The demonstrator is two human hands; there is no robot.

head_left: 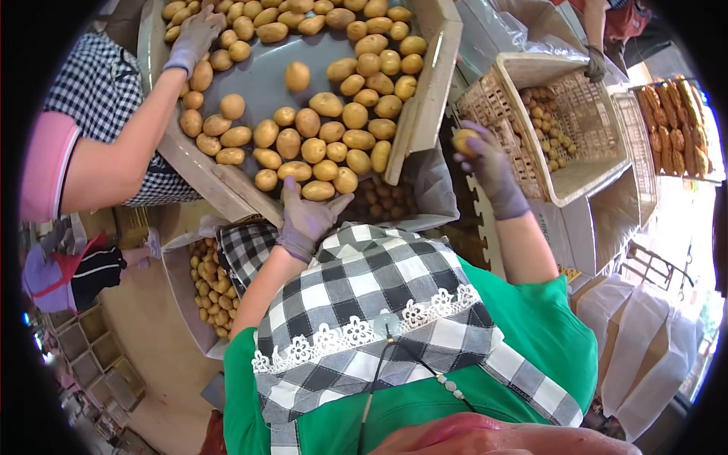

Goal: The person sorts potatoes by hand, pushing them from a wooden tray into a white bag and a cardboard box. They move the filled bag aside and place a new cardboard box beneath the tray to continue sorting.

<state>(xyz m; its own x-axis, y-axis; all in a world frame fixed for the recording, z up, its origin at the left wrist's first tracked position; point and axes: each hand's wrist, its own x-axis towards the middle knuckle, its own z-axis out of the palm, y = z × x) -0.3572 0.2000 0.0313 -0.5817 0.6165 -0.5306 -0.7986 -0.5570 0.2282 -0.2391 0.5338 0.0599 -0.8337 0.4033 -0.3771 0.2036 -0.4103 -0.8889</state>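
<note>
Many yellow-brown potatoes (pixel 331 131) lie spread over a grey sorting table (pixel 262 80) with raised pale wooden edges. My left hand (pixel 309 220), in a thin greyish glove, rests at the table's near edge. Its fingers are spread beside the closest potatoes, and nothing is gripped in it. Right of the table, my right hand (pixel 491 168), gloved the same way, is raised in the air. Its fingers close round one potato (pixel 465 142). That hand is close to the left wall of a beige plastic crate (pixel 523 171), which has smaller potatoes (pixel 547 125) inside.
At left, a co-worker's gloved hand (pixel 196 36) touches potatoes on the table. Another person's gloved hand (pixel 596 67) is at the crate's far rim. A lined box of potatoes (pixel 214 292) stands lower left; a lined bin (pixel 434 182) sits below the table edge. Filled sacks (pixel 673 125) are stacked far right.
</note>
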